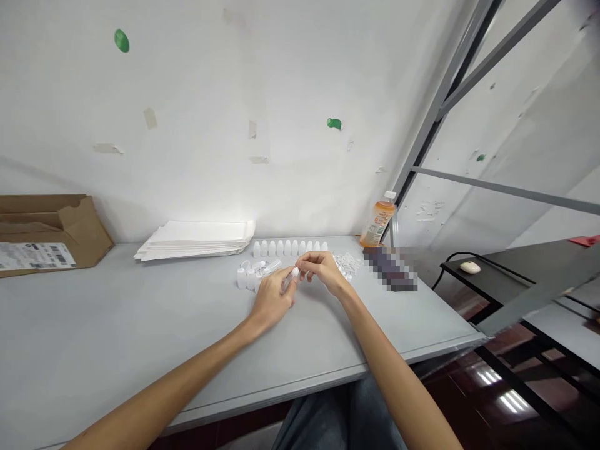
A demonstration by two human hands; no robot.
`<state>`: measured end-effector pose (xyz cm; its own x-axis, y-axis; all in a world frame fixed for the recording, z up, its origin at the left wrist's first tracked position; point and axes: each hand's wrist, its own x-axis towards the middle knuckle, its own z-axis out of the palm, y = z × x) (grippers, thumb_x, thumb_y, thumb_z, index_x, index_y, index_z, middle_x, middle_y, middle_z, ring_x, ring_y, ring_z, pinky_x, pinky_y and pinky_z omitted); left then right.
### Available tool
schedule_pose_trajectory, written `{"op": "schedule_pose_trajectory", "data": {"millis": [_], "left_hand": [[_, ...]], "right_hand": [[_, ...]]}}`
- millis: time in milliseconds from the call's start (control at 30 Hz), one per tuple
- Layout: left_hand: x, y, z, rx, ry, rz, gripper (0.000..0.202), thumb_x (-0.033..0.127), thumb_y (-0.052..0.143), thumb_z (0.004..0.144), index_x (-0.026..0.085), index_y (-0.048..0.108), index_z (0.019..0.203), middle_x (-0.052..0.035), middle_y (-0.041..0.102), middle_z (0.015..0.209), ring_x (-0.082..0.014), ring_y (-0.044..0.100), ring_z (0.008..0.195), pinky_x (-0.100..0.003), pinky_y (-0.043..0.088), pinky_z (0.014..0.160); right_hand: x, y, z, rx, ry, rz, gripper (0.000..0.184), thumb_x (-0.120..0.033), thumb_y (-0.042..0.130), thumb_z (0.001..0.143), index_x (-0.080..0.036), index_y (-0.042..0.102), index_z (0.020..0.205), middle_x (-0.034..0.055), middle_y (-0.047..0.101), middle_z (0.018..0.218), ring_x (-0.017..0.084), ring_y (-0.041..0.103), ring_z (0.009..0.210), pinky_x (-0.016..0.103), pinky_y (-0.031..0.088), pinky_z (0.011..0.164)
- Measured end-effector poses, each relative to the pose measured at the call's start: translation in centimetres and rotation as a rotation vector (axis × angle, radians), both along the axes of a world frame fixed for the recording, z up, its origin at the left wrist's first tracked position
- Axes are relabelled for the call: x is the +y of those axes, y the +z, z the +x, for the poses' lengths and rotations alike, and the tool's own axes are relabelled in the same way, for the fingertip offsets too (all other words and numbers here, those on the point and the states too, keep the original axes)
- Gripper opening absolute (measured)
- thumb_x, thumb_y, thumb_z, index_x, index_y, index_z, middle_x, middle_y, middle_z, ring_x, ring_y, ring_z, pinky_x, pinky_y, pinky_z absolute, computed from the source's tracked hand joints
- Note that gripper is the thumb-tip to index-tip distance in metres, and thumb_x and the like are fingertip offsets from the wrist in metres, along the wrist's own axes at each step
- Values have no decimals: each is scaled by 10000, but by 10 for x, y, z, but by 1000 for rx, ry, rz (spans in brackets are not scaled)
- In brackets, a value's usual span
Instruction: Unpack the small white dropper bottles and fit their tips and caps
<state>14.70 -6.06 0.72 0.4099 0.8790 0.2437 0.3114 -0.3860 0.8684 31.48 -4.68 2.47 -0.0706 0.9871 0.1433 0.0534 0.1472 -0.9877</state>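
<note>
My left hand (273,299) is curled around a small white plastic bottle (291,277) held just above the grey table (117,337). Fingers of my right hand (322,269) pinch the bottle's top end. Behind the hands stands a row of several small white bottles (288,248). A loose cluster of more small bottles (253,274) sits just left of my left hand. A heap of tiny white parts (347,262) lies right of my right hand.
A stack of white paper bags (197,239) lies at the back by the wall. An open cardboard box (47,232) sits far left. An orange drink bottle (379,220) stands at the back right beside a grey metal frame. A dark side table with a mouse (470,267) is to the right.
</note>
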Motion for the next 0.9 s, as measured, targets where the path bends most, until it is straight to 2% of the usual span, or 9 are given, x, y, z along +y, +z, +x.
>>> {"op": "schedule_pose_trajectory", "data": {"millis": [67, 133, 367, 467, 600, 767, 900], "left_hand": [[-1, 4, 1, -160, -62, -209, 369, 463, 492, 905, 143, 641, 1015, -36, 622, 798, -130, 602, 503, -291, 524, 533], [-2, 9, 2, -272, -91, -329, 414, 529, 540, 868, 135, 629, 958, -53, 605, 869, -133, 619, 512, -301, 538, 505], [-4, 18, 3, -448, -90, -475, 403, 511, 653, 809, 115, 626, 878, -52, 565, 864, -145, 640, 541, -331, 578, 522], [-6, 19, 3, -461, -105, -478, 416, 512, 675, 790, 112, 634, 896, -54, 568, 864, -142, 635, 542, -335, 584, 520], [-6, 22, 2, -457, -135, -401, 484, 520, 677, 783, 115, 644, 1045, -65, 582, 905, -148, 643, 581, -343, 593, 523], [-2, 20, 0, -407, -70, -299, 533, 490, 665, 796, 114, 614, 1170, -90, 621, 967, -135, 639, 599, -305, 577, 516], [-3, 10, 1, -361, -66, -243, 508, 469, 647, 815, 146, 599, 1204, -108, 624, 1084, -119, 644, 597, -274, 557, 500]], "right_hand": [[1, -1, 1, 19, -2, 18, 166, -309, 722, 669, -147, 686, 666, 19, 630, 627, 133, 594, 544, 241, 418, 476], [2, -2, 2, 35, 1, 29, 171, -315, 727, 669, -148, 691, 670, 22, 632, 632, 133, 588, 554, 244, 421, 483], [6, -5, -1, 70, -27, 96, 199, -343, 735, 678, -149, 696, 672, 20, 618, 632, 122, 552, 544, 254, 423, 482], [9, -6, 1, 83, -88, 107, 201, -348, 730, 665, -151, 687, 667, 18, 609, 630, 120, 539, 536, 257, 421, 471], [11, -7, 11, 76, -181, 104, 232, -373, 742, 651, -152, 687, 695, 20, 615, 653, 116, 537, 533, 250, 414, 458], [7, -4, 19, 34, -147, 60, 251, -392, 737, 665, -153, 673, 703, 13, 603, 649, 121, 557, 530, 247, 414, 461], [4, 0, 18, -61, -128, 22, 305, -450, 720, 697, -153, 650, 700, 13, 596, 659, 106, 537, 504, 224, 336, 417]]}}
